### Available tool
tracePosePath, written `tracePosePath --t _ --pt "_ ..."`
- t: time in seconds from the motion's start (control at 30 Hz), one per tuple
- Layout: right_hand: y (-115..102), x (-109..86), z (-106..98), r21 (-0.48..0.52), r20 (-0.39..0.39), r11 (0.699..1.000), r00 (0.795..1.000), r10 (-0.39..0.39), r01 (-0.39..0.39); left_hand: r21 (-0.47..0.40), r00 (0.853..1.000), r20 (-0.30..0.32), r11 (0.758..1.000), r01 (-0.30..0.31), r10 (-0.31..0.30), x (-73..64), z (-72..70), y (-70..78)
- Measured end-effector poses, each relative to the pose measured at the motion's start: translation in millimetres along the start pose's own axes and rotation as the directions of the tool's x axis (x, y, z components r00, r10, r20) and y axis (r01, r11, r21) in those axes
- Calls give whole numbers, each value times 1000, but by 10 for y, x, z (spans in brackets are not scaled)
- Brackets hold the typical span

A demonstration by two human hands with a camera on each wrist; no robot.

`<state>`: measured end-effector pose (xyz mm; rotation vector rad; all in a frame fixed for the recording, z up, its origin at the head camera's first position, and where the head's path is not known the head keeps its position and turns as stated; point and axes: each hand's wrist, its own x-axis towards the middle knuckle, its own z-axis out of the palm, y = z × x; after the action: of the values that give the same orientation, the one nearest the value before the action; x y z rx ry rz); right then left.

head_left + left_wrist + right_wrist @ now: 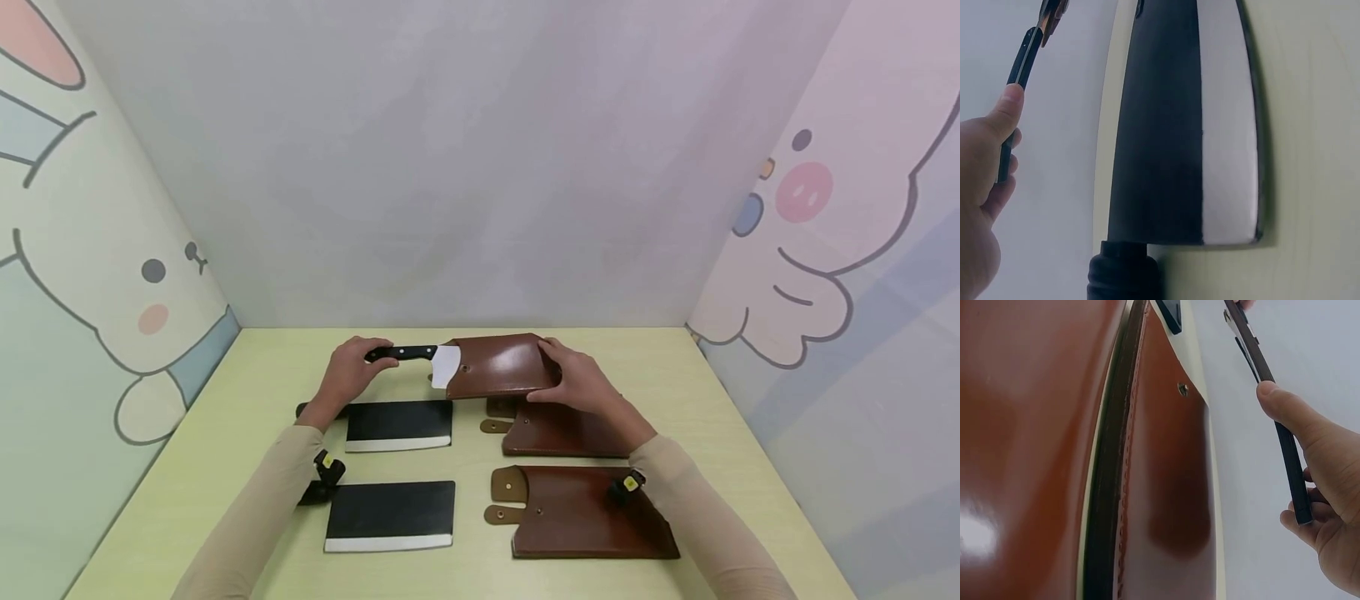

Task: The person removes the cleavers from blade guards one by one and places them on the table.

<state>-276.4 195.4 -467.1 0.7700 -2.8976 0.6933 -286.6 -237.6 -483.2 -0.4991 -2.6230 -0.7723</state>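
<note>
At the far part of the table, my left hand (351, 372) grips the black riveted handle of a cleaver (446, 367). Most of its blade is hidden inside a glossy brown leather sheath (498, 367); a bright strip near the handle shows. My right hand (583, 384) holds the sheath by its right end, thumb on the near side. In the left wrist view, the thumb and fingers wrap the handle (1024, 56). The right wrist view shows the sheath edge-on, raised, between thumb and fingers.
Below my left arm lie two more cleavers, a far one (399, 421) and a near one (392, 512), blades black with pale edges. Two more brown sheaths, one far (558, 432) and one near (577, 525), lie on the right with strap tabs leftward. Walls border the pale table (472, 575).
</note>
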Motion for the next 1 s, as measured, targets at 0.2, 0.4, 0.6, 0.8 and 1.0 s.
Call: tracePosePath --t 0.2,0.4,0.6,0.8,1.0 --pt "35 4 -17 -5 -3 1000 1000 12 -12 -4 1000 -10 1000 -3 3 30 -26 -32" --pt "49 0 -41 2 -3 1000 1000 8 -8 -12 999 -33 1000 -17 17 66 -74 -17" --pt "69 9 -60 12 -19 1000 1000 -5 5 9 998 -45 999 -38 39 85 -112 -5" --pt "91 31 -68 13 -19 1000 1000 -7 8 33 998 -49 999 -30 32 72 -163 -43" --pt "110 35 -69 24 -21 1000 1000 8 -8 44 998 -64 999 -24 26 69 -202 -81"
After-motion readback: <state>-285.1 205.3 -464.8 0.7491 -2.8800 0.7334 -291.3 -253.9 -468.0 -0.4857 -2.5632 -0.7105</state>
